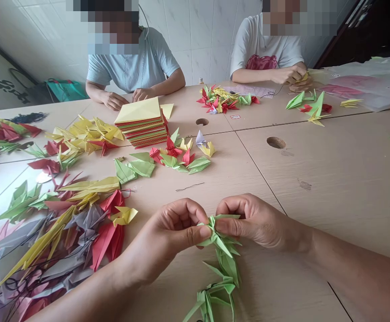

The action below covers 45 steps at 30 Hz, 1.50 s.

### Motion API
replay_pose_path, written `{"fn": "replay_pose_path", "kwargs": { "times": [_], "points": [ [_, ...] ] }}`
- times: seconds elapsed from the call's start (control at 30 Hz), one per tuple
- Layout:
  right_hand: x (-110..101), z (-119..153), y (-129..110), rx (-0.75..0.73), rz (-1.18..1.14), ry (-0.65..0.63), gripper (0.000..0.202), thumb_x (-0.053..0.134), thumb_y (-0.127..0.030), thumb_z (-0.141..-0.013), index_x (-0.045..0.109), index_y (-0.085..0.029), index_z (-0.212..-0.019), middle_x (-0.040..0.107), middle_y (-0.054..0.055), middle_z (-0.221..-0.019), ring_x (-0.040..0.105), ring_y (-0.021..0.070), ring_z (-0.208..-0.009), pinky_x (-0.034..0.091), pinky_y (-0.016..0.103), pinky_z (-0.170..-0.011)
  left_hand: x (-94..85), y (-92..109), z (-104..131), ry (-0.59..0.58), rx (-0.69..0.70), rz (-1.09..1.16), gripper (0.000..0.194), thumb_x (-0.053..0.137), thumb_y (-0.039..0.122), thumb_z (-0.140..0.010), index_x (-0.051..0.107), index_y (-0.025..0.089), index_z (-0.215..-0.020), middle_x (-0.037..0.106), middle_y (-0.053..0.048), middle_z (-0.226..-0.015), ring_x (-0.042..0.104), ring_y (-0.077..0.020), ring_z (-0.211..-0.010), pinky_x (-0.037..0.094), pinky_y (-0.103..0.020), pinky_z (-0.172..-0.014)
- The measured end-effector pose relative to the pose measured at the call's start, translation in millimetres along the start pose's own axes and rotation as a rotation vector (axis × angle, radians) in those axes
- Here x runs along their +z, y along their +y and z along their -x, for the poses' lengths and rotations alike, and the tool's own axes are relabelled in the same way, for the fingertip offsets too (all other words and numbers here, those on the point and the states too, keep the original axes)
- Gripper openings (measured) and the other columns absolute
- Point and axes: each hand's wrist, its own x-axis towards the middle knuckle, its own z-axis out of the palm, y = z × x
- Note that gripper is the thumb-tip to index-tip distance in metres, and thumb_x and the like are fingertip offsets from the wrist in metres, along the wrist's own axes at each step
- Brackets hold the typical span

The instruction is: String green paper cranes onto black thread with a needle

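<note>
A string of green origami cranes (227, 264) hangs down toward the table's near edge, below my hands. My left hand (181, 228) pinches the topmost green crane between thumb and fingers. From the other side, my right hand (248, 221) grips the same crane, its thumb and forefinger closed on a folded paper part. Both fingertips nearly meet at the crane's middle. Dark thread shows lower down among the cranes. To the left of my left forearm lies a pile of strung paper cranes (77, 237) in grey, yellow, red and pink.
A tall stack of coloured paper squares (143, 123) stands beyond my hands, with loose cranes (177, 154) before it. Yellow cranes (87, 134) are heaped left of it. Two people sit across the table (332, 179); one holds yellow paper. A short thread (190, 187) lies ahead.
</note>
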Motion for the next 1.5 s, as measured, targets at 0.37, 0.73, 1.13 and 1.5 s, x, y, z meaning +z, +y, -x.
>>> {"fn": "replay_pose_path", "kwargs": {
  "times": [0.37, 0.73, 1.13, 1.5],
  "points": [
    [-2.1, -2.7, 0.2, 0.01, -0.034, 0.003, 0.033, 0.074, -0.043, -0.071, 0.057, -0.015, -0.07, 0.049, -0.005, -0.057, 0.04, 0.0071, -0.052, 0.028, 0.021, -0.049, -1.7, -0.7, -0.1, 0.011, 0.03, 0.026, 0.004, 0.066, 0.02, -0.081, 0.064, 0.017, -0.08, 0.059, 0.002, -0.069, 0.053, -0.0072, -0.065, 0.041, -0.019, -0.064],
    [-3.4, -2.5, 2.1, -0.011, 0.029, 0.018, 0.031, 0.07, -0.042, -0.075, 0.056, -0.015, -0.068, 0.048, -0.005, -0.058, 0.037, 0.0074, -0.053, 0.027, 0.022, -0.049, 3.4, 4.0, 1.0, -0.016, 0.053, -0.183, 0.013, 0.062, 0.029, -0.083, 0.058, 0.017, -0.082, 0.052, 0.003, -0.068, 0.046, -0.0097, -0.064, 0.036, -0.022, -0.06],
    [-0.9, -2.0, -0.1, -0.031, -0.027, -0.002, 0.025, 0.072, -0.035, -0.075, 0.058, -0.015, -0.071, 0.049, -0.005, -0.06, 0.039, 0.0067, -0.054, 0.03, 0.021, -0.05, 3.9, 0.5, 4.0, 0.007, 0.063, -0.212, 0.014, 0.064, 0.028, -0.081, 0.054, 0.018, -0.08, 0.049, 0.004, -0.066, 0.039, -0.0077, -0.06, 0.032, -0.019, -0.054],
    [-2.4, -1.2, -1.0, 0.012, -0.017, -0.031, 0.026, 0.077, -0.033, -0.069, 0.06, -0.015, -0.071, 0.047, -0.006, -0.059, 0.036, 0.0059, -0.053, 0.027, 0.02, -0.047, 5.4, -2.2, 5.5, 0.016, 0.06, -0.311, 0.016, 0.067, 0.019, -0.077, 0.052, 0.021, -0.082, 0.051, 0.005, -0.075, 0.044, -0.0085, -0.069, 0.038, -0.018, -0.06]
  ]
}}
